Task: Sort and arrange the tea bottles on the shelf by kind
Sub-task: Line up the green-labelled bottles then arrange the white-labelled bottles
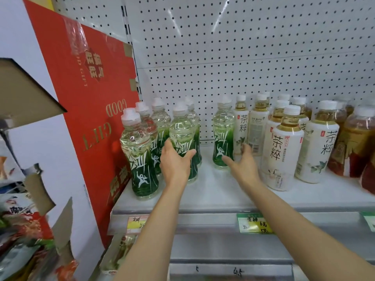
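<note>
Our left hand (175, 159) grips a green bottle (183, 138) by the green group; right hand (244, 159) spreads wide beside the stray green one (223, 136), touching the white bottles (284, 149). Mostly sorted, we reckon.

This is a shop aisle. A white metal shelf (223, 191) backed by pegboard (243, 47) carries rows of bottled drinks (288, 147) facing outward, with paper price tags (253, 223) clipped along its front rail. A red gift carton (91, 102) leans at the left, beside packaged snacks (22, 230).
</note>
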The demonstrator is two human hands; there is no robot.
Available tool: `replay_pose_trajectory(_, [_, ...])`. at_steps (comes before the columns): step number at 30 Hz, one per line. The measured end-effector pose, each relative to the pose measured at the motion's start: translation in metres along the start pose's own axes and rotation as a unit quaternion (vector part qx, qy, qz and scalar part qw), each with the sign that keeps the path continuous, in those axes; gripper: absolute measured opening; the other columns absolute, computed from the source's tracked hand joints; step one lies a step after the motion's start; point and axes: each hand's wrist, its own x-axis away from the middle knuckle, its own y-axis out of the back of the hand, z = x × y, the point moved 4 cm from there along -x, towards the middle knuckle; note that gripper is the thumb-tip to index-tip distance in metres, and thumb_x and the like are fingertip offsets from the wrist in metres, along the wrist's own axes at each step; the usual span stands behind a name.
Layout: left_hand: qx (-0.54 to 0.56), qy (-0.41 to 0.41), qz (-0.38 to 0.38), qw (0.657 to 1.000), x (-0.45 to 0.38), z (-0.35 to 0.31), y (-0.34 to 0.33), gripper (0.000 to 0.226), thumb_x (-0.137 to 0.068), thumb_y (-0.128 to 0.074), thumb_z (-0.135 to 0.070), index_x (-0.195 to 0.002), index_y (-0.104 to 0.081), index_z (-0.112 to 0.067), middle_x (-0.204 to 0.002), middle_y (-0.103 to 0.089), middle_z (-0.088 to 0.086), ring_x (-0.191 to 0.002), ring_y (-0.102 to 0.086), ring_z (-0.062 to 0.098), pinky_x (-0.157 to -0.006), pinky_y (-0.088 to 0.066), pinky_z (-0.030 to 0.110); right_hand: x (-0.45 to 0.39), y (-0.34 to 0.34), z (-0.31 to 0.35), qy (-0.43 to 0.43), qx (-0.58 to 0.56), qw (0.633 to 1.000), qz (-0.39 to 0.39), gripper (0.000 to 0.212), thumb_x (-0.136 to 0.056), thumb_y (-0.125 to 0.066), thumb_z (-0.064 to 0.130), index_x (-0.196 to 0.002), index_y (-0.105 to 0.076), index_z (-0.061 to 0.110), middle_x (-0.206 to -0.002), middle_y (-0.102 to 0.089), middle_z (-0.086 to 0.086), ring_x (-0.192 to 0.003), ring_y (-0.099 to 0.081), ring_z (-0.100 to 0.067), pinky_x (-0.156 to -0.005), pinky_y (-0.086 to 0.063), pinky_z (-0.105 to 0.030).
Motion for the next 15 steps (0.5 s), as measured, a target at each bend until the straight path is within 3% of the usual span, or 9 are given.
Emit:
replay_pose_trajectory(3, [-0.002,-0.001,-0.003,1.000,-0.007,0.001,-0.002,0.094,-0.081,-0.078,-0.041,-0.154,-0.027,-0.012,-0.156,-0.040,0.009,-0.143,-0.038,0.028,-0.112,-0.036,0.044,-0.018,-0.009,0.000,-0.002,-0.035,0.999,0.009,0.088,-0.078,-0.080,0.033,-0.148,-0.030,0.013,-0.148,-0.046,-0.009,-0.134,-0.046,-0.029,-0.110,-0.040,-0.049])
replay_pose_trajectory(6, [-0.008,0.000,0.000,1.000,-0.011,0.002,-0.006,0.094,-0.082,-0.077,-0.041,-0.155,-0.026,-0.012,-0.156,-0.039,0.008,-0.144,-0.037,0.027,-0.114,-0.033,0.044,-0.032,-0.015,0.000,0.000,-0.059,0.998,0.023,0.081,-0.073,-0.085,0.031,-0.140,-0.041,0.016,-0.136,-0.058,-0.006,-0.123,-0.056,-0.025,-0.103,-0.048,-0.051])
replay_pose_trajectory(13, [-0.011,-0.030,0.048,0.998,0.002,0.010,-0.003,0.094,-0.086,-0.072,-0.042,-0.158,-0.017,-0.017,-0.161,-0.031,0.004,-0.148,-0.030,0.024,-0.118,-0.031,0.044,-0.035,-0.011,0.013,-0.014,-0.035,0.998,0.059,0.062,-0.072,-0.086,0.024,-0.125,-0.057,0.011,-0.118,-0.067,-0.006,-0.104,-0.062,-0.021,-0.090,-0.052,-0.037])
replay_pose_trajectory(15, [0.036,-0.071,0.003,0.997,0.026,0.018,0.010,0.084,-0.088,-0.073,-0.037,-0.156,-0.025,-0.025,-0.157,-0.039,-0.004,-0.144,-0.037,0.018,-0.116,-0.036,0.044,-0.022,-0.006,0.016,0.000,-0.042,0.995,0.090,0.060,-0.070,-0.087,0.022,-0.122,-0.060,0.012,-0.112,-0.069,-0.003,-0.101,-0.065,-0.020,-0.086,-0.055,-0.034])
